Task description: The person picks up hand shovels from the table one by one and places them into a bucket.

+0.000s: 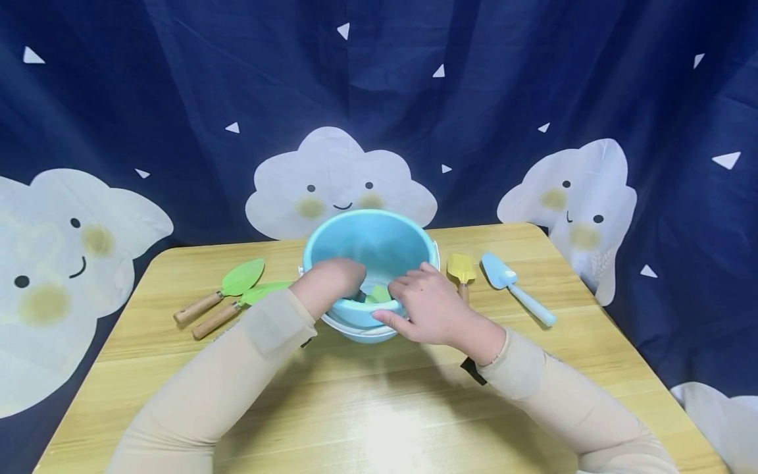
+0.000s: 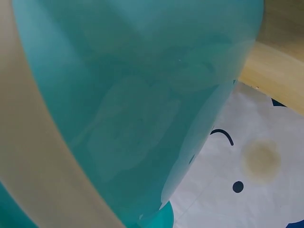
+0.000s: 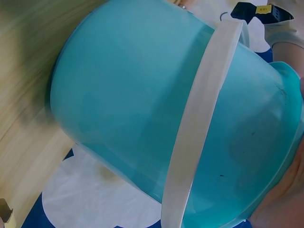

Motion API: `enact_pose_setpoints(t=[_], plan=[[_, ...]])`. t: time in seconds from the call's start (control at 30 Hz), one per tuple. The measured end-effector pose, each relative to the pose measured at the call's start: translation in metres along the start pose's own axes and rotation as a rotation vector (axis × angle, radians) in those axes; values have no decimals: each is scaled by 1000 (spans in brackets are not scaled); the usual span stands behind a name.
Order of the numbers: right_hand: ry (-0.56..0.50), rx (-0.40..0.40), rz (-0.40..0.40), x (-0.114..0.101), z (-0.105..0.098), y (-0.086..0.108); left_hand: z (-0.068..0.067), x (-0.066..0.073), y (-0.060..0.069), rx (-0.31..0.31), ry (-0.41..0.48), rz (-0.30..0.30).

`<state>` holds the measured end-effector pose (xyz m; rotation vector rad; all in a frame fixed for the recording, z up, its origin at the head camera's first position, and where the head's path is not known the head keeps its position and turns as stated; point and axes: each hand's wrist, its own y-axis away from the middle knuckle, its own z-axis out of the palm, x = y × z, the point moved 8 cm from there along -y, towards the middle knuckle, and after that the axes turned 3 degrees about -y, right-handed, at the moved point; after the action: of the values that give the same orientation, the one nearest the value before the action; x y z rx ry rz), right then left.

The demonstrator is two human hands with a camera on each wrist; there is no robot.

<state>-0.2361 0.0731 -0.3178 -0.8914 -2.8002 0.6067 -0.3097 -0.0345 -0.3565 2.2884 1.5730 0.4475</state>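
Observation:
A light blue bucket (image 1: 367, 230) stands upright on the table, its white handle (image 3: 202, 118) hanging down across the near side. My left hand (image 1: 337, 275) reaches over the rim into the bucket; its fingers are hidden inside. Beside it, at the bottom of the bucket, lie something pale green (image 1: 379, 294) and a dark piece (image 1: 359, 296), both mostly hidden. My right hand (image 1: 432, 304) grips the near right rim, thumb outside and fingers bent over the edge. The left wrist view is filled mostly by the bucket's outer wall (image 2: 137, 104).
Two green trowels (image 1: 243, 276) with wooden handles lie left of the bucket. A small yellow shovel (image 1: 461, 267) and a light blue trowel (image 1: 527, 301) lie on its right. Behind the wooden table (image 1: 355, 408) hangs a dark blue curtain (image 1: 379, 79) with clouds.

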Motion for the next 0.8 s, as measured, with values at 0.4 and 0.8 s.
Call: enact_pose_setpoints(t=[0.4, 0.8], plan=[[-1, -13, 8, 0, 1, 1, -3, 3, 1, 5, -19, 21], [8, -10, 4, 0, 1, 1, -1, 3, -1, 8, -16, 21]])
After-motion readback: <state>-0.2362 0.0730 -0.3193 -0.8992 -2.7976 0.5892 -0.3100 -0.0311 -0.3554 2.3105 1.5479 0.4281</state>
